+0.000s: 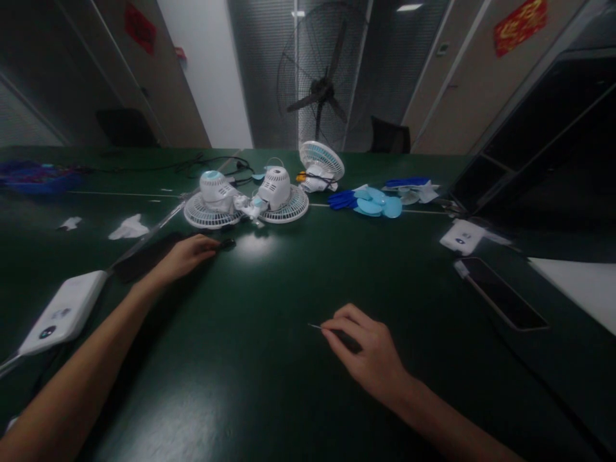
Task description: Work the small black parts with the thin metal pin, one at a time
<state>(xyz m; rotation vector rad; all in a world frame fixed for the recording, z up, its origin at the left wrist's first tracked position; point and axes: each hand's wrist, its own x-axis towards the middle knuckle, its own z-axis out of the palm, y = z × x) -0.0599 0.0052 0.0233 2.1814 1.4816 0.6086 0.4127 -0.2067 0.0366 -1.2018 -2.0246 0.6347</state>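
My right hand (368, 350) is closed around a small screwdriver (349, 340), its dark handle in my fingers and its thin metal shaft pointing left just above the green table (269, 289). Farther left, my left hand (191, 252) reaches out with its fingers closed at a small black object (226, 244), too dark to name, on the tabletop. Just beyond that hand, one white fan (214, 199) lies grille down. Beside it a second white fan (279, 196) lies the same way. A third small fan (320, 165) sits tilted behind them.
Blue gloves (342, 199) and light-blue discs (378, 203) lie back right. A phone (503, 293) and a white power bank (462, 237) are at right. Another white power bank (65, 312) lies near my left forearm. A blue basket (38, 178) stands far left.
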